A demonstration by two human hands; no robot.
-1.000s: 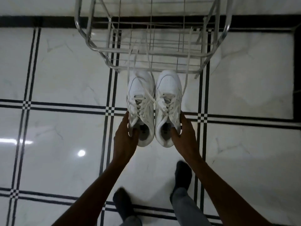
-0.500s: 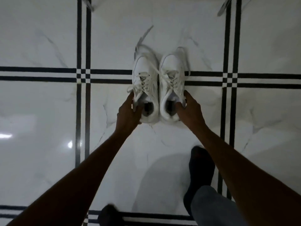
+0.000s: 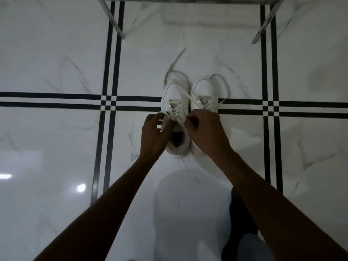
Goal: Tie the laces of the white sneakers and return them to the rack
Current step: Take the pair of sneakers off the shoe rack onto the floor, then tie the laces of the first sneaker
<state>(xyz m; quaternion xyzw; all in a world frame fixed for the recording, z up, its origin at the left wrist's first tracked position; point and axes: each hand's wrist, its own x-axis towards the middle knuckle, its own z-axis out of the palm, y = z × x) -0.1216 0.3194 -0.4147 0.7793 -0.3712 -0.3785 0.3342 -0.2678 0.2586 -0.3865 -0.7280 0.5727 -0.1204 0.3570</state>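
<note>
Two white sneakers stand side by side on the marble floor, toes pointing away from me. The left sneaker has loose laces trailing past its toe. The right sneaker also has untied laces looping to its right. My left hand pinches a lace at the left sneaker's tongue. My right hand grips another lace of the same shoe and covers the right sneaker's heel.
Two metal legs of the shoe rack, the left leg and the right leg, reach into the top of the view just beyond the sneakers. Black double lines cross the white floor. My dark-socked foot is at the lower right.
The sneakers were carried down from near the rack and set on the floor. Both hands let go of the heels and took hold of the left sneaker's laces.
</note>
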